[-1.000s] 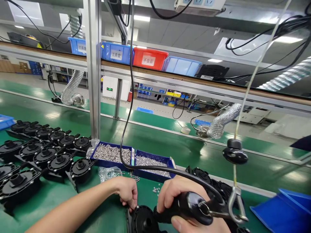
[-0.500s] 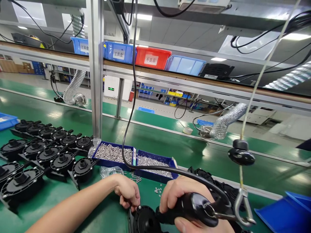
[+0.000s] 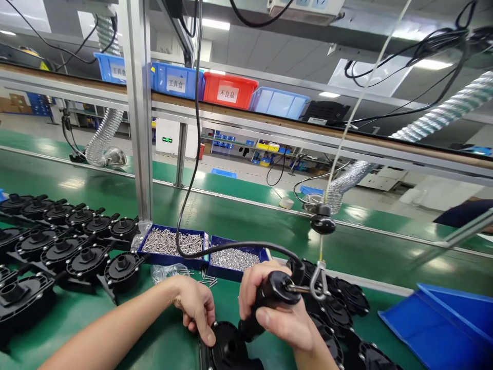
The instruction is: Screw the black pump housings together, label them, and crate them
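My right hand [image 3: 285,324] is wrapped around a black electric screwdriver [image 3: 265,303], tilted with its lower end down beside a round black plastic housing [image 3: 230,345] at the bottom middle. The tool's tip is hidden. A metal carabiner [image 3: 319,281] and hanging cord hold its upper end, where a black cable also enters. My left hand [image 3: 196,308] is closed at the housing's upper left edge, thumb pressed on the rim near a small screw and fingers curled beside it. Part of the housing runs out of view below.
Blue trays of screws [image 3: 173,242] and nuts [image 3: 234,258] stand behind my hands, with loose screws and a plastic bag [image 3: 169,272] in front. Rows of similar housings [image 3: 122,270] fill the left. More black parts [image 3: 339,308] and a blue bin [image 3: 442,324] lie right.
My right hand has drawn the screwdriver's upper end up and to the left, making it steeper. My left thumb now lies over the housing's rim. The view has shifted right.
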`<state>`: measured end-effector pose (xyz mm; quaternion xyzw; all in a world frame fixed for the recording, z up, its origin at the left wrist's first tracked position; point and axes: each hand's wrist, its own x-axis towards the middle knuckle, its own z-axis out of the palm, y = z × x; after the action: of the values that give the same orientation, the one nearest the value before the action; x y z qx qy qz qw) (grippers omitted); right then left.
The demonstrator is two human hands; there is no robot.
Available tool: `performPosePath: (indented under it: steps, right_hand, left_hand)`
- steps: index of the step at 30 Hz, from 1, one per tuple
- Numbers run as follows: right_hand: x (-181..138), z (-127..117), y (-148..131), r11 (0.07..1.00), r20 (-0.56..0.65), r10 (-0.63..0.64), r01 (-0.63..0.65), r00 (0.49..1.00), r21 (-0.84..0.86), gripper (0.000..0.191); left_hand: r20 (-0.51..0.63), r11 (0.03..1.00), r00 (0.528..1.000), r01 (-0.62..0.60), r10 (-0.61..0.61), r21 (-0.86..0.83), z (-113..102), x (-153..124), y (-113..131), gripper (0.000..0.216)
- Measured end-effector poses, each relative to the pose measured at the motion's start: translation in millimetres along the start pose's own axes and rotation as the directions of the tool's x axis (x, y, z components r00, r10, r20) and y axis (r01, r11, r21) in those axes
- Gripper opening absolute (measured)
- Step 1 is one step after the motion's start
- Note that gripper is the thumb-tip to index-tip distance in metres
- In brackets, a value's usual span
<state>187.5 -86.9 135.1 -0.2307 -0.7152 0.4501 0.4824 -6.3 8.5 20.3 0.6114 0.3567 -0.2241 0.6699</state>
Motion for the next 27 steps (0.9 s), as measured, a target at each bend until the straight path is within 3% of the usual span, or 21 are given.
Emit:
performPosePath:
  steps: [5, 9, 27]
  right_hand:
    - [-5.5, 0.6, -7.0, 0.996, -0.153, -0.072, 0.061, 0.986, -0.072, 0.016]
    - [-4.6, 11.3, -4.8, 0.993, -0.244, -0.114, 0.105, 0.963, -0.051, 0.010]
    - [0.6, 21.4, 7.1, 0.994, -0.286, -0.105, 0.101, 0.953, -0.028, 0.011]
  left_hand:
    - [0.006, 0.998, 1.000, 0.007, -0.006, -0.056, 4.0, 7.4, 2.4, 0.067]
    - [-0.034, 1.000, 0.999, -0.005, 0.005, -0.001, 9.2, 5.9, 5.9, 0.065]
    - [-0.006, 0.998, 0.999, -0.052, 0.052, 0.023, 9.7, 4.7, 7.2, 0.062]
